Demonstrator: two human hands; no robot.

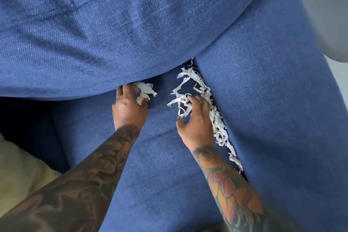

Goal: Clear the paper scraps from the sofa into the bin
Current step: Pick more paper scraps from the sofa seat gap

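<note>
White paper bunched in one hand, loose strips under the other.
Left hand (130,107) grips a wad (145,91); right hand (195,120), fingers spread, rakes scraps (216,118) along the sofa (263,100) crease, where raking may push strips deeper; no bin in view.

Both tattooed forearms reach forward side by side. The left hand (130,107) lies palm down, its fingers curled round a wad of white shredded paper (145,91). The right hand (195,124) lies palm down, fingers spread and straight, thumb out to the left.
</note>
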